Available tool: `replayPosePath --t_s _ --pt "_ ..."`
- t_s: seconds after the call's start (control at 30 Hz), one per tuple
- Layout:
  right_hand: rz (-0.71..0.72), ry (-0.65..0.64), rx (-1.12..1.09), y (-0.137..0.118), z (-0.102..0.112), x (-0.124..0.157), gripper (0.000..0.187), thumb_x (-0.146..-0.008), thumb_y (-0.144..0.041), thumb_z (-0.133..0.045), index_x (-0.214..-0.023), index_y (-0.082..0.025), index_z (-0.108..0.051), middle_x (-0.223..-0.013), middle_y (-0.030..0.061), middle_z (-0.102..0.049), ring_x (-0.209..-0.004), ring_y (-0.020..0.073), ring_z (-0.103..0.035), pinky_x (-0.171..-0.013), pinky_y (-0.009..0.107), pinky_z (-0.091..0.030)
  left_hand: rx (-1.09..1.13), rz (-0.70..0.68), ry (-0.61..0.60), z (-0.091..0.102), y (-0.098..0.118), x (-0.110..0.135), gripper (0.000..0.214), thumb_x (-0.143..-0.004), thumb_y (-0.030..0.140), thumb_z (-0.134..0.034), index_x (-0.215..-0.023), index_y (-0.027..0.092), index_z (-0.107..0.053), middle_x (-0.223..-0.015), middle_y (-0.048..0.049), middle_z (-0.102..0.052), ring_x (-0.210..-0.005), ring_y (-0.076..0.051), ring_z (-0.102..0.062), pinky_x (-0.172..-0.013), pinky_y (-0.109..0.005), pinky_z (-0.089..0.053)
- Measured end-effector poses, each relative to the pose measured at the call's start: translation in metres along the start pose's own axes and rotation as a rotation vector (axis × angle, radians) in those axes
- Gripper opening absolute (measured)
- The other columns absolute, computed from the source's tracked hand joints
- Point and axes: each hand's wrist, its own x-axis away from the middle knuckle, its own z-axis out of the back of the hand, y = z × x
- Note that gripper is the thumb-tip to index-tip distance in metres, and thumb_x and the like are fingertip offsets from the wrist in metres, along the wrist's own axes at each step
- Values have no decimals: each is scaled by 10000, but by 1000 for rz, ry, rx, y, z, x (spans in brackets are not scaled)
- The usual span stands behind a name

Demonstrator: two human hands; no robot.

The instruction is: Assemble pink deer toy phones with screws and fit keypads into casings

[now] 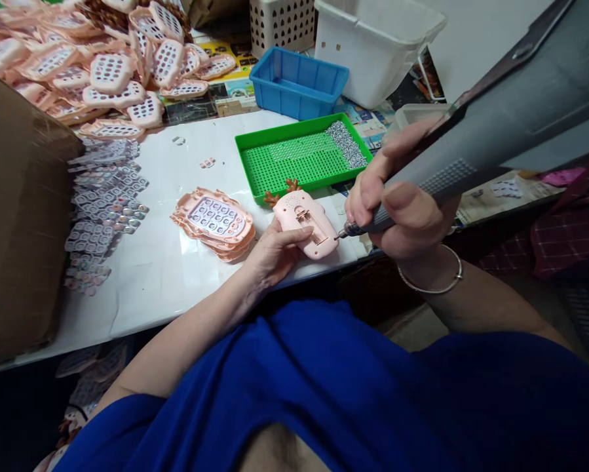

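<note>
The pink toy [322,221] lies back-up in your left hand [277,254], gripped at its side above the table's front edge [137,314], thumb over the battery recess; brace it firmly. Your right hand [407,229] is closed around the grey power driver [451,174]: hold its bit [348,229] square to the corner.

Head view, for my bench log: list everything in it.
toy: 1, pink, centre
screwdriver: 1, grey, right
shell stack: 1, pink, beside toy
shell pile: many, pink, back left
box: 1, brown, left
keypads: many, pale, beside box
tray: 1, green, behind toy
metal parts: many, silver, in tray
bin: 1, blue, behind tray
tub: 1, white, back
basket: 1, beige, back
table: 1, white, centre
left grip: 1, bare, on toy
right grip: 1, bare, on screwdriver
</note>
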Motion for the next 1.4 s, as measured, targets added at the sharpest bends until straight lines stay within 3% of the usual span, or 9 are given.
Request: replayPosePath --t_s 0.13,0.33,0.43,0.6,0.73,0.87,1.0,1.13,1.4 --pt "-3 -54 -5 3 1 5 274 -782 -368 -781 -913 -299 -550 -561 -98 -519 -374 107 -448 -381 252 -383 -2 -2 -8 -1 0 0 519 -582 62 -749 -1076 145 -614 -941 -63 -727 -916 -239 -697 -931 -450 -550" --pt "-216 -191 -33 -2 6 -13 372 -765 -503 -748 -963 -277 -529 -532 -101 -480 -365 117 -421 -382 273 -352 10 15 -2 0 0 -1 507 -585 64 -754 -1069 132 -621 -965 -72 -729 -885 -221 -695 -892 -412 -559" --pt "-87 -69 -7 4 12 -41 354 -746 -458 -772 -990 -289 -579 -561 -94 -495 -386 128 -442 -380 295 -322 4 50 -19 -1 0 -1 508 -580 72 -769 -1067 120 -631 -994 -88 -728 -868 -198 -688 -852 -358 -563" --pt "31 182 293 54 37 -91 402 -729 -521 -798 -949 -348 -509 -599 -90 -470 -495 152 -479 -548 341 -421 12 65 -27 -1 0 1 541 -570 76 -791 -1078 162 -628 -1031 -71 -732 -856 -183 -690 -802 -324 -568" --pt "-43 142 523 108 67 -116 503 -779 -718 -622 -1088 -391 -396 -688 -91 -550 -586 167 -477 -634 354 -428 33 73 3 -1 1 2 520 -604 102 -798 -1093 158 -631 -1066 -80 -729 -890 -185 -689 -836 -319 -556" --pt "-103 121 579 135 84 -123 712 -767 -828 -529 -1289 -408 -292 -764 -96 -626 -671 187 -504 -689 369 -416 54 82 8 -1 2 1 506 -603 101 -806 -1076 152 -632 -1018 -66 -726 -858 -174 -676 -807 -316 -559" --pt "-124 28 574 142 87 -122 720 -833 -817 -458 -1375 -419 -203 -858 -95 -664 -747 190 -539 -735 369 -401 80 89 19 -2 1 0 504 -600 82 -802 -1073 140 -638 -1005 -60 -723 -862 -166 -675 -802 -302 -561" --pt "-115 177 561 144 87 -123 707 -722 -847 -562 -1212 -392 -331 -869 -91 -632 -646 161 -478 -675 370 -406 80 86 29 -4 2 0 488 -624 69 -778 -1085 134 -633 -1022 -72 -725 -857 -167 -678 -789 -299 -569" --pt "-136 281 515 131 71 -118 767 -551 -905 -637 -1054 -374 -408 -784 -83 -617 -623 165 -484 -667 382 -419 53 41 -24 2 -1 -1 523 -678 83 -768 -1169 155 -601 -1176 -110 -703 -928 -202 -695 -833 -365 -592"
